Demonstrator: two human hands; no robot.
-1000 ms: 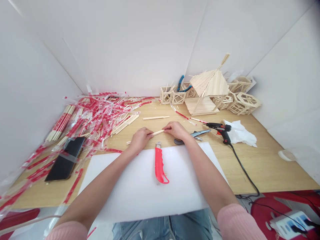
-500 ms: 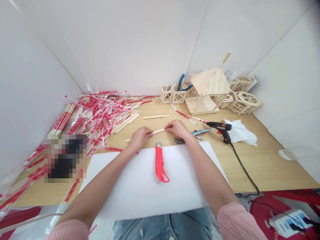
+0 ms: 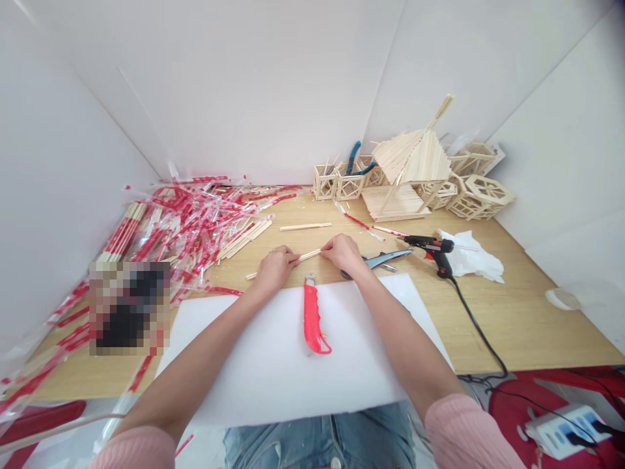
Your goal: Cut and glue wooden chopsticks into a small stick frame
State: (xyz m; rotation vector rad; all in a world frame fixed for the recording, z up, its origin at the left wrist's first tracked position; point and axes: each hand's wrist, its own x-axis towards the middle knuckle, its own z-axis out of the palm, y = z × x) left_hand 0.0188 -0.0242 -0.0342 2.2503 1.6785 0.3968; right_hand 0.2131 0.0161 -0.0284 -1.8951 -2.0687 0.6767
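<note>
Both of my hands pinch the same thin wooden stick (image 3: 309,255), held level just above the wooden table (image 3: 512,312). My left hand (image 3: 274,268) grips its left part, with the stick's tail poking out to the left. My right hand (image 3: 344,252) holds the right end with closed fingertips. A red utility knife (image 3: 311,316) lies on the white sheet (image 3: 273,371) right below the stick, between my wrists. Grey-handled pliers (image 3: 383,260) rest beside my right hand.
A heap of red-and-clear wrappers and loose sticks (image 3: 190,221) covers the left side. Stick-built cubes (image 3: 336,184), a stick roof model (image 3: 415,169) and blue pliers (image 3: 353,158) stand at the back. A black glue gun (image 3: 432,249) with its cord, white tissue (image 3: 476,260) and a power strip (image 3: 566,433) are at right.
Both hands stay pinched on the stick and have hardly moved. The view has shifted slightly.
</note>
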